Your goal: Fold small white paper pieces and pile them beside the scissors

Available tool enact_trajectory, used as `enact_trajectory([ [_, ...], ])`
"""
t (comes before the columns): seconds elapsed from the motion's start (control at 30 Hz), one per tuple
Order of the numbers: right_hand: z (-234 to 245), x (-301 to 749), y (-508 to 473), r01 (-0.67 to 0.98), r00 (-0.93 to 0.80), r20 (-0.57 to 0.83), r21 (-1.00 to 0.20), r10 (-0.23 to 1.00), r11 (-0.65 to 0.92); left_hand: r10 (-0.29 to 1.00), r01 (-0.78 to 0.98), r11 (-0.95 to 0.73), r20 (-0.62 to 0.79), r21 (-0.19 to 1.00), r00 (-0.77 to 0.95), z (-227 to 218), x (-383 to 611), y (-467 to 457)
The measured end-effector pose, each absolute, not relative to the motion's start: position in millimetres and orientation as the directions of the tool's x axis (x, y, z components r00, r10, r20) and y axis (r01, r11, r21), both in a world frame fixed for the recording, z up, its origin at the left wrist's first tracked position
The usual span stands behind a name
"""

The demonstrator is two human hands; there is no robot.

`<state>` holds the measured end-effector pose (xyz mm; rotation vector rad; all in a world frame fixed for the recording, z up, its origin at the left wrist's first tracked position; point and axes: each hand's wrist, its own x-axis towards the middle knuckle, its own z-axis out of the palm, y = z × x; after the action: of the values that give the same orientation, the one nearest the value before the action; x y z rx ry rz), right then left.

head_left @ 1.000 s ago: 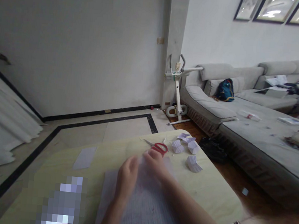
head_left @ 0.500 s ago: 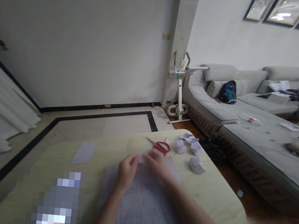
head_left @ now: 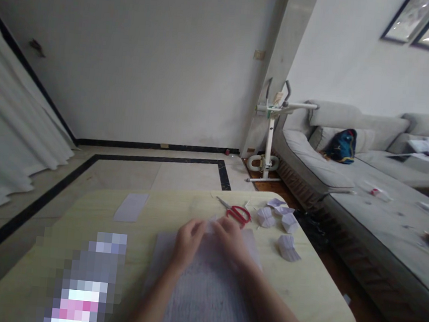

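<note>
My left hand (head_left: 190,239) and my right hand (head_left: 232,238) come together above a large written sheet of paper (head_left: 201,301) on the table. Between their fingertips is a small piece of white paper (head_left: 211,225), pinched from both sides; its shape is mostly hidden and slightly blurred. Just beyond my right hand lie red-handled scissors (head_left: 238,214), blades pointing to the far left. Several folded pieces of lined paper (head_left: 265,217) are scattered to the right of the scissors. A blank white slip (head_left: 131,207) rests at the table's far left.
A pixelated patch (head_left: 85,280) covers something on the left of the pale wooden table (head_left: 311,292). Beyond the table's right edge stand a grey sofa (head_left: 374,237) with a blue backpack (head_left: 343,145) and a white exercise machine (head_left: 269,141). A black plastic bag (head_left: 312,228) lies on the floor.
The camera view has turned a little to the left, so the room shifts right in the picture. Both hands stay close together, still pinching the small paper.
</note>
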<state>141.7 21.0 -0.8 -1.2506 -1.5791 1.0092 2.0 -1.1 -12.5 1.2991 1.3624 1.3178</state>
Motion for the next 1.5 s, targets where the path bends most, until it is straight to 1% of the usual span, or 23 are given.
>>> enact_trajectory([
  [0.17,0.9,142.4,20.4,0.287,-0.136,0.156,-0.939,0.978,0.19,0.993,0.025,-0.027,0.029,0.999,-0.117,-7.8,1.9,0.4],
  [0.23,-0.1,142.1,19.9,0.238,-0.133,0.163,-0.952,0.978,0.191,0.989,-0.029,0.009,-0.013,1.0,-0.149,-4.5,0.3,1.4],
  [0.33,-3.0,142.0,19.8,0.122,-0.135,0.161,-0.976,0.978,0.178,0.984,-0.104,0.038,-0.055,0.994,-0.172,-2.3,-1.6,2.3],
  [0.43,-5.0,142.4,20.4,0.022,-0.172,0.141,-0.989,0.975,0.147,0.992,-0.216,0.061,-0.083,0.975,-0.098,-4.2,-0.5,2.0],
  [0.5,-5.2,143.2,20.9,-0.01,-0.178,0.133,-0.991,0.975,0.134,0.994,-0.262,0.078,-0.094,0.962,-0.05,-5.9,1.2,1.2],
  [0.57,-5.0,144.2,21.3,-0.021,-0.173,0.112,-0.994,0.979,0.11,0.996,-0.252,0.074,-0.084,0.965,-0.029,-6.6,2.5,0.3],
  [0.7,-3.3,145.5,21.1,-0.057,-0.18,0.052,-0.997,0.982,0.043,0.999,-0.158,0.021,-0.026,0.987,-0.027,-4.1,2.5,-1.2],
  [0.77,-1.2,145.5,20.6,-0.071,-0.192,0.054,-0.997,0.98,0.041,1.0,-0.099,-0.005,0.002,0.995,-0.031,-2.2,2.3,-1.6],
  [0.87,2.5,144.9,20.2,-0.056,-0.203,0.093,-0.995,0.975,0.083,0.998,-0.02,-0.049,0.048,0.999,-0.042,-1.3,2.5,-1.6],
  [0.97,4.5,144.4,21.1,0.033,-0.177,0.116,-0.992,0.977,0.123,0.997,-0.015,-0.065,0.064,0.998,-0.042,-2.9,2.7,-1.0],
  [1.07,3.4,144.4,22.8,0.097,-0.151,0.108,-0.988,0.983,0.123,0.996,-0.016,-0.063,0.062,0.998,-0.07,-4.4,2.3,-0.6],
  [1.27,-4.6,144.2,24.0,0.087,-0.122,0.096,-0.99,0.988,0.107,0.993,0.002,-0.046,0.046,0.999,-0.107,-2.8,0.0,-1.2],
  [1.37,-6.8,143.1,23.1,0.067,-0.1,0.092,-0.993,0.991,0.099,0.987,0.044,-0.083,0.089,0.996,-0.132,-4.2,-1.6,-0.6],
  [1.5,-5.4,142.6,22.5,0.053,-0.092,0.103,-0.993,0.99,0.108,0.99,0.059,-0.111,0.116,0.992,-0.087,-5.7,-1.4,-1.1],
])
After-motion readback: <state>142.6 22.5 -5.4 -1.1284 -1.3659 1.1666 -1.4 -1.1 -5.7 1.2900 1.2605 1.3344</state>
